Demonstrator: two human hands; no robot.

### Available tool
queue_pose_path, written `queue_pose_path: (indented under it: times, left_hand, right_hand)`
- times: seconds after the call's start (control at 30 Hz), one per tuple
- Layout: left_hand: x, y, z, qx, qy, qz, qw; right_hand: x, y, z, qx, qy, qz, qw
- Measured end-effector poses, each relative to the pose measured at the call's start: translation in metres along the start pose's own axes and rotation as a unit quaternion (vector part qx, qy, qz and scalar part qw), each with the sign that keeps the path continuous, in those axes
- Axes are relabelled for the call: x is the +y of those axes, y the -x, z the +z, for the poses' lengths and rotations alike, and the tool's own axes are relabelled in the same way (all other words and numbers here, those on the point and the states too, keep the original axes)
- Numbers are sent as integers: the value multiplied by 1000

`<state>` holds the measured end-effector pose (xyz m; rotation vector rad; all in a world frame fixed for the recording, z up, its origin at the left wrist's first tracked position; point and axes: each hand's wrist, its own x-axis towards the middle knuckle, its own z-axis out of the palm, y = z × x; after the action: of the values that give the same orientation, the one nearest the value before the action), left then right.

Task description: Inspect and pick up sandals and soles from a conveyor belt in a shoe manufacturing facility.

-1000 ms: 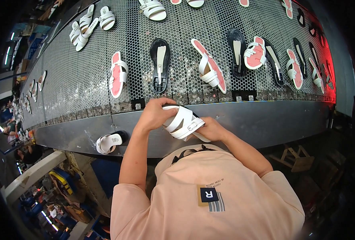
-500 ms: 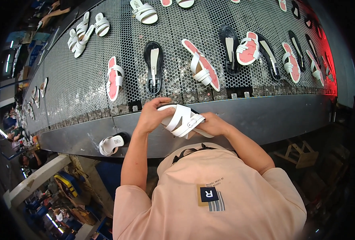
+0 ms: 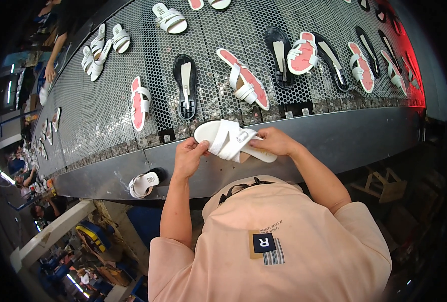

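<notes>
A white slide sandal [image 3: 228, 141] with crossed straps and a buckle is held in front of my chest, over the metal edge. My left hand [image 3: 189, 155] is closed on its rounded end at left, thumb on top. My right hand [image 3: 276, 142] grips the other side near the buckle strap, and its fingers are partly hidden. Below and left, another white sandal [image 3: 144, 184] lies on the metal ledge. Just beyond my hands, a black sole [image 3: 184, 86] and white sandal uppers with red undersides, one of them here [image 3: 140, 104], lie on the mesh conveyor [image 3: 110, 90].
More white sandals [image 3: 170, 18] and black soles [image 3: 280, 55] are spread over the far conveyor. A metal ledge [image 3: 334, 143] runs along its near side. Another person's hand [image 3: 50, 72] reaches in at far left. A wooden stool [image 3: 384, 185] stands at lower right.
The sandal has turned flatter, with its insole and rounded end now showing. My left hand has moved lower on its edge. Pieces on the conveyor have shifted slightly left in view.
</notes>
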<state>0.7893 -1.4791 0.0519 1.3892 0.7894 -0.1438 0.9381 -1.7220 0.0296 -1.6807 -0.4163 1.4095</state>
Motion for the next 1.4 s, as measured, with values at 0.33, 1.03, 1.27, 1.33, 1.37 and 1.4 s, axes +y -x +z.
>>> queue_pose_path:
  times: [0.33,1.03,1.27,1.33,1.37,1.4]
  left_hand:
    - [-55,34,-1,262,-344,120,894]
    - [11,-26,129,-200,-561,312,741]
    - [17,-17,138,-190,-510,334,770]
    - [14,-20,143,-191,-462,365,785]
    - [9,-21,136,-183,-455,374,787]
    - [3,-25,137,-192,-443,380,789]
  right_hand:
    - [41,13,-1,73,-152,92,982]
    - [32,43,-12,262,312,-152,900]
    - [57,50,-32,181,203,-148,951]
    - [55,48,-23,153,84,-123,977]
    - [47,50,-21,120,-35,-103,987]
    - [32,58,-24,137,59,-100,984]
